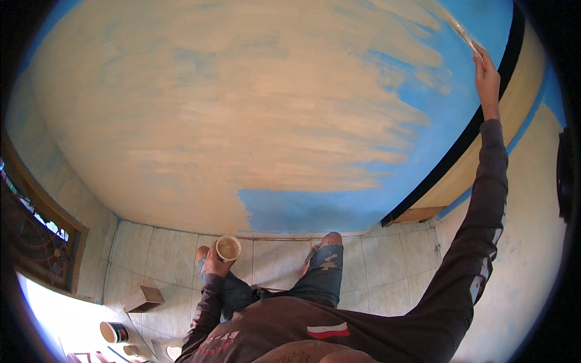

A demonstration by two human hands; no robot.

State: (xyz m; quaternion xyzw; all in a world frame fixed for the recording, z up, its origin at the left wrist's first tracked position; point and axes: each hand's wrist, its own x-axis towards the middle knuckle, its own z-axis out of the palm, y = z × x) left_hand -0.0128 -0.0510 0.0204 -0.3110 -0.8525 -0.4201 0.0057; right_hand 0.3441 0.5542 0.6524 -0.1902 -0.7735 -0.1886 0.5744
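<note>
My right arm is stretched far up to the right, and my right hand (pixel 486 75) is closed round the handle of a paintbrush (pixel 458 27). The brush's upper end lies over the wall (pixel 260 103), where streaky beige paint meets bare blue. Low down by my knee, my left hand (pixel 215 264) grips a small round tub (pixel 229 248) with beige paint in it. A larger unpainted blue patch (pixel 302 209) shows at the foot of the wall, above my knees.
A black strip (pixel 469 139) runs down the wall's right side, beside a beige band. On the tiled floor (pixel 169 257) at the left stand a brown box (pixel 143 298), a paint bucket (pixel 114 332) and smaller containers. A wood-framed window (pixel 45 248) is at the far left.
</note>
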